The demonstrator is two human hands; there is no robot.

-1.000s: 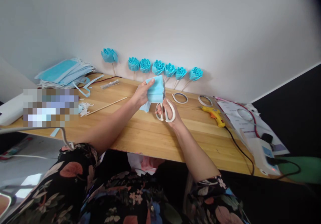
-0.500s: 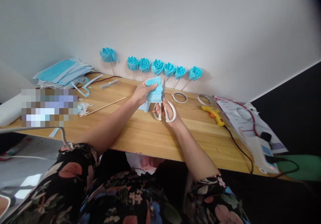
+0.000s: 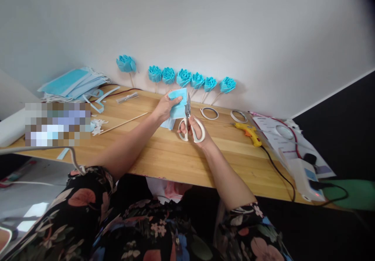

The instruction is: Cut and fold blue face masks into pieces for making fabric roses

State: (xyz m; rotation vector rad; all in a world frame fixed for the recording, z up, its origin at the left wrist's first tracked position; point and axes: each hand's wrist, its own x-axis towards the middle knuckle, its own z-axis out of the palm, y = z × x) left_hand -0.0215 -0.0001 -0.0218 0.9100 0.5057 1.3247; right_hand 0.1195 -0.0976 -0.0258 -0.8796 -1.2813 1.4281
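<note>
Between the thumb and fingers of my left hand (image 3: 166,107) is a piece of light-blue mask fabric (image 3: 178,107), held up above the table. My right hand (image 3: 197,131) grips white-handled scissors (image 3: 199,132), fingers through the loops. The blades point up along the fabric's right edge and stand slightly apart. Another pale-blue fabric piece (image 3: 168,124) lies on the table beneath the held one. Behind my hands, several blue fabric roses (image 3: 184,77) on sticks lean against the wall.
A stack of blue face masks (image 3: 66,83) lies at the back left. Nearer are cut strips (image 3: 98,103) and a wooden stick (image 3: 123,123). To the right are two tape rolls (image 3: 209,113), a yellow glue gun (image 3: 249,133) with its cord, papers and a power strip (image 3: 306,181).
The scissor blades have opened a little and tilted left against the fabric's right edge. The held fabric has shifted slightly left.
</note>
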